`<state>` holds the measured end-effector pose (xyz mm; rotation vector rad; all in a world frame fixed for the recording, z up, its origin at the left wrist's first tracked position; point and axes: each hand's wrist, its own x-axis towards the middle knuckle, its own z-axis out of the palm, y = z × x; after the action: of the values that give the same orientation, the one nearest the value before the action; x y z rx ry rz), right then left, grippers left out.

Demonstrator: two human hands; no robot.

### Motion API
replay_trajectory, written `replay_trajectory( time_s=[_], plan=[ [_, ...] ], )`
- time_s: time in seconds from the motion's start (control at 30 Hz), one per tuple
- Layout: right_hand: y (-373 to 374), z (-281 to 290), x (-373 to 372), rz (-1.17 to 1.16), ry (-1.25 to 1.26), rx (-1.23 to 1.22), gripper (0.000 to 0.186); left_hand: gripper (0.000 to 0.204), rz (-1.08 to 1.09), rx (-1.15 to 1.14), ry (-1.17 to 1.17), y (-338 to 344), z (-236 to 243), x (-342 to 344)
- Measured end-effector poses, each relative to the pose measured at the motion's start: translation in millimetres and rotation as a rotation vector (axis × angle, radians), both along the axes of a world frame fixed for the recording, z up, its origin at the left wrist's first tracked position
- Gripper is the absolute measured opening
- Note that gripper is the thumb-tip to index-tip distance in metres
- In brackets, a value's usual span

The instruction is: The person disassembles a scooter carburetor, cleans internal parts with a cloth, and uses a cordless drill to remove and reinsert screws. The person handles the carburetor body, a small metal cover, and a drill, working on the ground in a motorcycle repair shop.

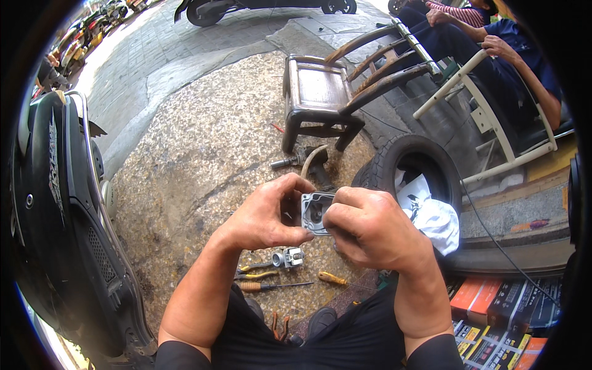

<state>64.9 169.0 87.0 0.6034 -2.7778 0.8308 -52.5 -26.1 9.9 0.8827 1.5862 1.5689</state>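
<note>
My left hand [274,216] grips a small square grey metal housing [314,205], open side up, by its left side, thumb along the bottom edge. My right hand [364,225] has its curled fingers at the housing's right side, partly inside or over it; what its fingertips hold is hidden. Below them on the ground lie a silver metal part with a round opening [287,258], yellow-handled pliers [262,274], a wooden-handled screwdriver [253,287] and a yellow-handled screwdriver [333,277].
A wooden chair [317,83], power tool [317,163], tyre [391,154] and white cloth [431,219] lie ahead and right. Two people [518,61] sit upper right. A black scooter [52,216] is at left, stacked boxes [475,296] lower right.
</note>
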Motion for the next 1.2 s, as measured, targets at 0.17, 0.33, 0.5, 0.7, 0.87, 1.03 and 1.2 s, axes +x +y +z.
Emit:
replay_trajectory(
  time_s=[0.17,0.33,0.5,0.7,0.87,1.03,1.2],
  plan=[
    [5,7,-1,-0.055,0.072,-0.030,0.019,0.064,-0.076,-0.096,-0.060,-3,1,-4],
    [4,3,-2,-0.045,0.059,0.015,0.019,0.055,-0.038,0.017,-0.066,1,0,0],
    [8,5,-2,-0.107,0.137,-0.086,0.019,0.065,-0.085,-0.072,-0.122,-2,1,-3],
    [10,3,-3,-0.124,0.143,-0.071,0.018,0.062,-0.077,-0.064,-0.093,2,-1,0],
    [5,-4,0,-0.073,0.059,0.006,0.017,0.057,-0.019,-0.016,-0.076,3,-3,1],
    [5,-4,3,-0.043,0.003,0.019,0.016,0.063,-0.039,-0.061,-0.124,0,0,-2],
    [4,-4,5,-0.055,-0.012,0.053,0.016,0.061,-0.013,-0.033,-0.128,1,4,0]
  ],
)
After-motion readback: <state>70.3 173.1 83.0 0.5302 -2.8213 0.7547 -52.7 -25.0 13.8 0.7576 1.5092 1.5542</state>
